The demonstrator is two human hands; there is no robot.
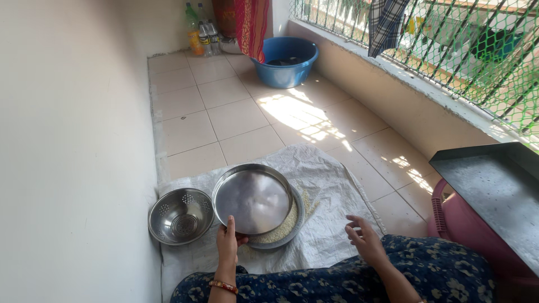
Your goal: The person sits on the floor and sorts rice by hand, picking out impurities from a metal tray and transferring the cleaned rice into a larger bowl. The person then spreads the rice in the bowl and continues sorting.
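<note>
Head view, looking down at tiled balcony floor. Left hand (227,242) closed on near rim of steel plate (252,200), thumb lying up over the rim's upper face, other fingers hidden beneath. Plate tilted, near edge raised, far edge higher still, resting over a second steel plate (296,223) that carried pale grain (279,229); grain visible only along the lower right crescent. A little grain spilled just beyond the lower plate's right edge. Right hand (364,235) empty, held above white woven sack (325,185), fingers loosely spread and slightly curled, well apart from both plates, touching nothing discernible. Steel colander (179,215) just beside the held plate on the left, also on the sack, near the wall. Red bangle (223,287) on left wrist. Dark blue floral cloth (438,269) across the lap at bottom. Farther off: blue tub (285,62) by hanging red cloth (251,25), bottles (201,36) in corner, green netting (477,50) along the railing, pink basket (466,227) under a dark tray (497,185) at right.
</note>
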